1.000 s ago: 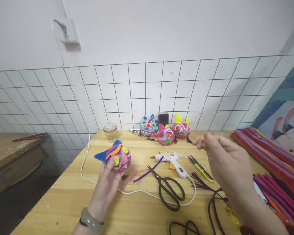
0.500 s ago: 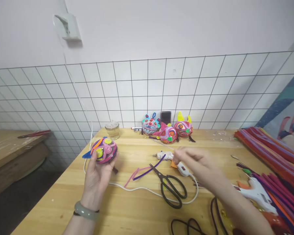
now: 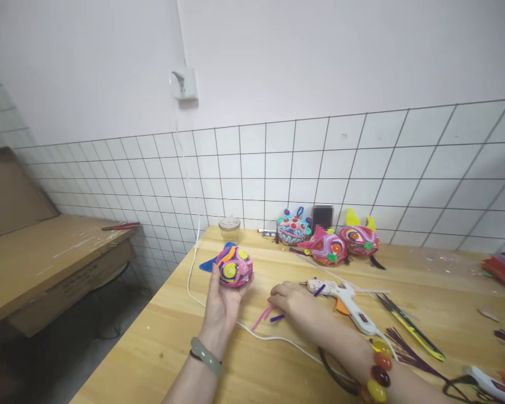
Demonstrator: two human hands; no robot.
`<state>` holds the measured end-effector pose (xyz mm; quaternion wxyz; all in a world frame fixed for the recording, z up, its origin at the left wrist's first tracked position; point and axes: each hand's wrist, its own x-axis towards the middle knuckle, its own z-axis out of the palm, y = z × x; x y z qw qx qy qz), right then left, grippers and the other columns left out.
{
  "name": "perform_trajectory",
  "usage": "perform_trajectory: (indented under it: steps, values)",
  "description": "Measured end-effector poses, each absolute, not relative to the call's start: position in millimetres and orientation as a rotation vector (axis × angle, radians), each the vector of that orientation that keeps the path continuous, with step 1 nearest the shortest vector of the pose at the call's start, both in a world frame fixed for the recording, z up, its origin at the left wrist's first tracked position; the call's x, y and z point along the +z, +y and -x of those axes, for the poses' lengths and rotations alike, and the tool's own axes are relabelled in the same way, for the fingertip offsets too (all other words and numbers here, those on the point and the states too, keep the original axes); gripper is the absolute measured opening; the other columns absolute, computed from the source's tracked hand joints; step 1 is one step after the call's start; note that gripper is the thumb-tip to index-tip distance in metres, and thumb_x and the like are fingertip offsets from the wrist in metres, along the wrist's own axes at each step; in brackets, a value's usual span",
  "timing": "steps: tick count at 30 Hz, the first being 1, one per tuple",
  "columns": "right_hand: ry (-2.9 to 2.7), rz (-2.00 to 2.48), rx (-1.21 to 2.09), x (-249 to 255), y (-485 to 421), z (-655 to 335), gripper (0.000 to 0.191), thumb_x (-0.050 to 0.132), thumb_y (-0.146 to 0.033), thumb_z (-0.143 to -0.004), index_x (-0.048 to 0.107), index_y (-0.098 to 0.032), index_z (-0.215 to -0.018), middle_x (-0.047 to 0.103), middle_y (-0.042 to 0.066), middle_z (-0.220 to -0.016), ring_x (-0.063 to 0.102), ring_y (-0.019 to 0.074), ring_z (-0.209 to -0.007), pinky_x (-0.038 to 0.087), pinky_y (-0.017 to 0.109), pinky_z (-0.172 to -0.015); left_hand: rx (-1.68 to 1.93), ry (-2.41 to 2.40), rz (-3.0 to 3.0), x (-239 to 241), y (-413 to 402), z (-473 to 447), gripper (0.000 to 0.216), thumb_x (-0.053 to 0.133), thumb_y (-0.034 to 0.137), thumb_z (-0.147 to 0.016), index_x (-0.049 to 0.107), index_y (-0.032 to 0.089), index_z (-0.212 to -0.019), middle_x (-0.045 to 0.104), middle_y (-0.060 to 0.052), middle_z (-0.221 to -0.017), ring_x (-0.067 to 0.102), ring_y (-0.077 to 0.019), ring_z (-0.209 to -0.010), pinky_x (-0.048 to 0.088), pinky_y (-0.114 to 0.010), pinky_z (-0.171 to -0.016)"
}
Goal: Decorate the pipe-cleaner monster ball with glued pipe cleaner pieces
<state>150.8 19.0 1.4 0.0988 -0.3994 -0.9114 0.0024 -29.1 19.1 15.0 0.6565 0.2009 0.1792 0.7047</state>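
Pale wood table (image 3: 164, 331): spread beneath all that follows.
My right hand (image 3: 292, 303): palm down near the tabletop, fingers bent; I cannot tell whether they grip anything.
My left hand (image 3: 224, 306): gripping a fish ornament (image 3: 238, 272) above the table, thumb on the tail side.
White glue gun (image 3: 353, 308): just right of my right hand.
Fish ornament: left of my right hand; long axis sideways, blue tail left, yellow-button face right.
Purple strip (image 3: 278, 318): slants near-left to far-right, its middle hidden by my right hand, the nearer one.
Pink strips (image 3: 261, 318): just left of it, by my right fingertips.
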Motion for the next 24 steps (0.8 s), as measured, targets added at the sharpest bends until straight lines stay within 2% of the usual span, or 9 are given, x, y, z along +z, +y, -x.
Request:
perform_trajectory:
  steps: [5, 11, 19, 24]
  values:
    - [-2.850, 1.111, -0.104, -6.2, 25.4, -134.5, 0.019, 0.052, -0.013, -0.089, 0.067, -0.016, -0.077, 0.065, 0.008, -0.081, 0.057, 0.0198, -0.079, 0.038, 0.029, -0.066, 1.559, 0.387, -0.448, 16.2, 14.7, 28.1, 0.037, 0.054, 0.041, -0.084, 0.063, 0.017, -0.111, 0.064, -0.013, -0.116, 0.060, -0.0253, -0.106, 0.048, -0.044, -0.090]
    - [-2.902, 1.107, -0.166, -6.4, 20.8, -132.6, 0.021, 0.050, -0.010, -0.088, 0.067, -0.013, -0.076, 0.066, 0.011, -0.078, 0.057, 0.0223, -0.075, 0.037, 0.032, -0.064, 1.559, 0.398, -0.447, 16.4, 15.7, 27.4, 0.034, 0.054, 0.038, -0.085, 0.063, 0.017, -0.109, 0.064, -0.013, -0.117, 0.060, -0.0258, -0.106, 0.050, -0.044, -0.087]
    - [-2.778, 1.185, -0.078, -1.2, 16.1, -144.0, 0.017, 0.050, -0.020, -0.091, 0.067, -0.015, -0.086, 0.066, 0.008, -0.083, 0.059, 0.0196, -0.080, 0.040, 0.029, -0.070, 1.599, 0.425, -0.451, 13.0, 21.7, 31.6, 0.030, 0.051, 0.035, -0.087, 0.064, 0.019, -0.109, 0.065, -0.010, -0.116, 0.060, -0.0243, -0.106, 0.053, -0.043, -0.083]
    - [-2.631, 1.260, 0.003, 18.2, 12.9, -170.5, 0.024, 0.044, -0.010, -0.090, 0.065, -0.017, -0.101, 0.065, 0.008, -0.099, 0.058, 0.0168, -0.090, 0.041, 0.025, -0.076, 1.600, 0.457, -0.448, 12.6, 25.0, 31.7, 0.031, 0.051, 0.037, -0.087, 0.064, 0.020, -0.109, 0.066, -0.010, -0.115, 0.059, -0.0249, -0.107, 0.052, -0.046, -0.085]
